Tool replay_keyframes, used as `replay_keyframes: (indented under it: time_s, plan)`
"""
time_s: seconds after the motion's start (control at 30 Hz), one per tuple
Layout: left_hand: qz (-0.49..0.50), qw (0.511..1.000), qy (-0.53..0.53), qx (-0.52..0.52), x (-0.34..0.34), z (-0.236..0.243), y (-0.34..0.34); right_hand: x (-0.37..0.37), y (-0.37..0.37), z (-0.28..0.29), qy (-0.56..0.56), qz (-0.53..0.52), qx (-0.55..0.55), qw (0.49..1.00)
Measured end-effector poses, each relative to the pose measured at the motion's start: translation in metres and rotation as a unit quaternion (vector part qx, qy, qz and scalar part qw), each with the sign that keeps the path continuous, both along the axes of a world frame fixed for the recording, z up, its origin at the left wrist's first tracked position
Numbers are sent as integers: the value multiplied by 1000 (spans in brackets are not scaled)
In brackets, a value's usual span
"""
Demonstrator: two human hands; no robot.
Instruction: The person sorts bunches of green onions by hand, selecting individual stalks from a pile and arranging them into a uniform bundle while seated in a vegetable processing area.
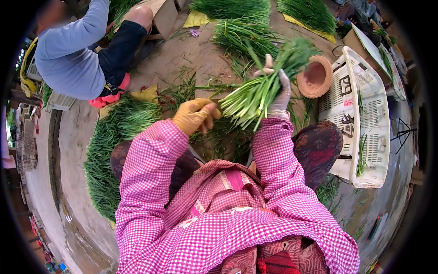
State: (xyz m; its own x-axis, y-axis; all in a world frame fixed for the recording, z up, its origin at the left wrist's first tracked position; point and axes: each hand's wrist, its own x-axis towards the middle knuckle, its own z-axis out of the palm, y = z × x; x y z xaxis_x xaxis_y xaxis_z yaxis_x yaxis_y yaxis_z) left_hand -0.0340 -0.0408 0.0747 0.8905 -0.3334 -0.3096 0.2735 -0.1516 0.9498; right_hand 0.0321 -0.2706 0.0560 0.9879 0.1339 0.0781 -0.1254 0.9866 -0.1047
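A bunch of long green chives [248,98] with pale stem ends is in my right hand [279,93], in a whitish glove. My right fingers wrap round the bunch, its stem ends fanning toward the lower left and its leafy tops toward the upper right. My left hand [197,116], in a yellow-orange glove, is beside the stem ends with its fingers curled together. Thin green stalks show close to those fingers; whether they grip any is hard to make out. Loose chive scraps [219,141] litter the ground below my hands.
A large heap of chives [107,157] lies left of my legs, with more chive piles [242,34] ahead. On the right are a brown round bowl-like container [315,76] and a white plastic crate [372,123]. Another person [75,59] in a light-blue top sits at the upper left.
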Motion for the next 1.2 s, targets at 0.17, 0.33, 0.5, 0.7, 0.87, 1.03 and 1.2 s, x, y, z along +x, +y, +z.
replay_keyframes:
  time_s: [0.17,0.33,0.5,0.7,0.87,1.03,1.2]
  plan:
    - [129,991,-5,-37,10,-7,32,6,-14,-1,-36,-33,77,996]
    - [142,985,-45,-90,12,2,20,4,-7,-4,-30,28,126,991]
    - [100,973,-161,-133,5,10,4,2,3,-3,-9,35,133,990]
    - [27,877,-466,112,-5,35,-24,-2,12,2,-39,32,87,995]
    - [16,783,-557,276,-4,28,-31,-4,18,1,-22,25,69,997]
    - [34,762,-584,276,-1,23,-31,-2,20,-5,-15,50,85,995]
    - [29,778,-573,256,-1,22,-31,-3,23,-7,-18,53,74,996]
